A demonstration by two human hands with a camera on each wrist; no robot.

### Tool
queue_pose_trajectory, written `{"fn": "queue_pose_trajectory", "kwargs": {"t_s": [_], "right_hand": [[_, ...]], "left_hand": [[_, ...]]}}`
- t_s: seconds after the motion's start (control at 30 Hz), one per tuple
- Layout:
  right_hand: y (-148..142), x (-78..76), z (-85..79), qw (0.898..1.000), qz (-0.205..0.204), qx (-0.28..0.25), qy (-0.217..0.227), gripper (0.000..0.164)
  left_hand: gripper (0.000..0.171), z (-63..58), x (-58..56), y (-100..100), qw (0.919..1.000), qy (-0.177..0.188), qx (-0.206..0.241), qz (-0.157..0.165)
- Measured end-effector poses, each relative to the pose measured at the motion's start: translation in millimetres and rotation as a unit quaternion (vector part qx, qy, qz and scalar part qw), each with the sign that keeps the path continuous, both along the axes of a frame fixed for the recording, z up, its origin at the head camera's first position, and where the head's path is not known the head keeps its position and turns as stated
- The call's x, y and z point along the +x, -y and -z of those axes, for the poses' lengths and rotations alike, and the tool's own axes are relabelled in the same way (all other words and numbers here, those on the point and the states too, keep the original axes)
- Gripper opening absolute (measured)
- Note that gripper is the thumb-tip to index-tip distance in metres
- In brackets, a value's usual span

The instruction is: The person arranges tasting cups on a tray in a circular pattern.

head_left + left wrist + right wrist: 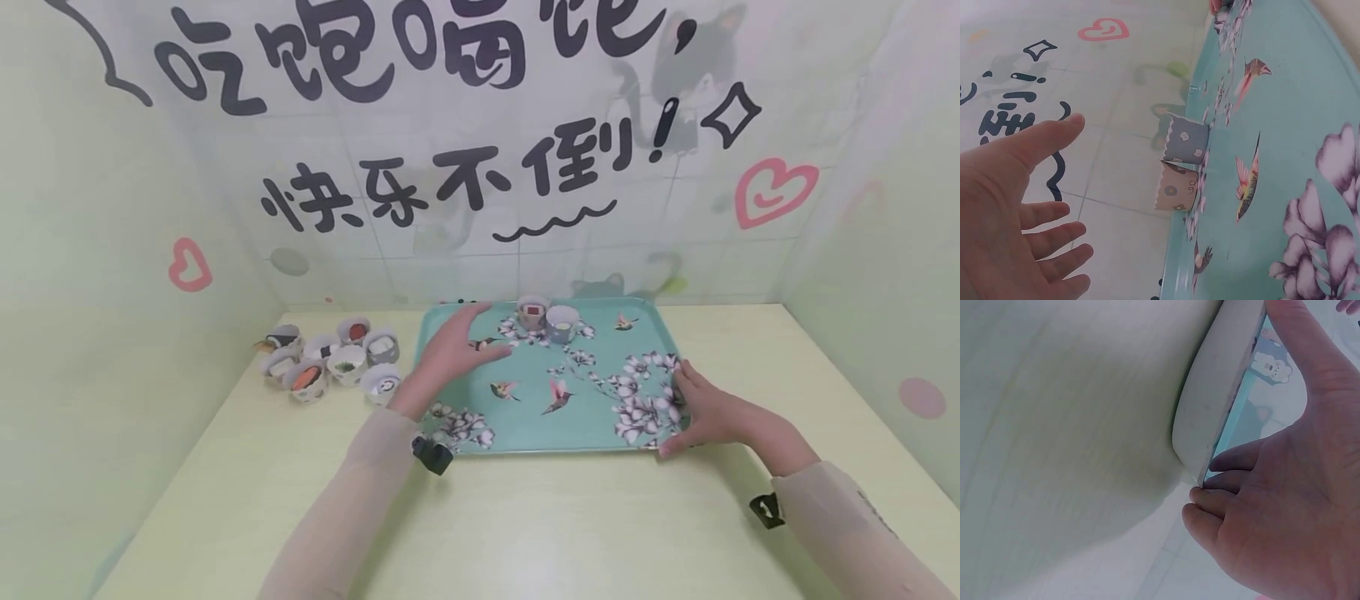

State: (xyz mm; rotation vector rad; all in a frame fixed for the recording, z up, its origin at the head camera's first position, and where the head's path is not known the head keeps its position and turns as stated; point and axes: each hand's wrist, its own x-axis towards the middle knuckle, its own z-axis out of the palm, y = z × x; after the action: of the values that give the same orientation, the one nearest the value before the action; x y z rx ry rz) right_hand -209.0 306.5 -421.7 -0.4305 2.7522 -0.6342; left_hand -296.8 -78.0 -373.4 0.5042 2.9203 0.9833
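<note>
A turquoise tray [577,429] printed with flowers and hummingbirds lies on the table. Two paper cups stand on it by the back rim: a brownish cup [531,317] with a small red piece inside, and a grey-blue cup [562,332] with something pale in it. My left hand [453,346] hovers over the tray's left part, thumb spread from the fingers and nothing in it; its palm [1004,212] fills the left wrist view's lower left. At the tray's front right corner my right hand [708,408] grips the rim, fingers on the right side and thumb at the front.
Several more paper cups with small food-like pieces cluster on the table left of the tray, among them a cup with an orange piece [306,382] and a cup with green bits [347,364]. A wall sheet [450,267] with black lettering rises behind the table [525,525].
</note>
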Motion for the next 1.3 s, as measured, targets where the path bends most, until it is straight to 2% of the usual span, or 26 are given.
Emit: {"fn": "queue_pose_trajectory", "kwargs": {"t_s": [0.43, 0.73, 0.97, 1.3], "right_hand": [[-2.2, -0.6, 0.9, 1.0, 0.003, 0.0, 0.002, 0.137], [-2.6, -1.7, 1.9, 1.0, 0.004, 0.005, 0.002, 0.139], [-2.0, -2.0, 1.9, 1.0, 0.004, 0.0, 0.005, 0.139], [-1.0, -1.0, 1.2, 1.0, 0.006, 0.001, 0.008, 0.138]], "left_hand": [[0.088, 6.2, 13.5, 35.5, 0.9986, 0.023, 0.002, -0.047], [0.088, 2.8, 23.8, 62.9, 0.9979, 0.022, -0.004, -0.061], [0.087, 5.9, 28.7, 87.3, 0.9976, 0.013, -0.01, -0.068], [0.084, 9.3, 36.5, 114.0, 0.9965, 0.033, -0.005, -0.076]]}}
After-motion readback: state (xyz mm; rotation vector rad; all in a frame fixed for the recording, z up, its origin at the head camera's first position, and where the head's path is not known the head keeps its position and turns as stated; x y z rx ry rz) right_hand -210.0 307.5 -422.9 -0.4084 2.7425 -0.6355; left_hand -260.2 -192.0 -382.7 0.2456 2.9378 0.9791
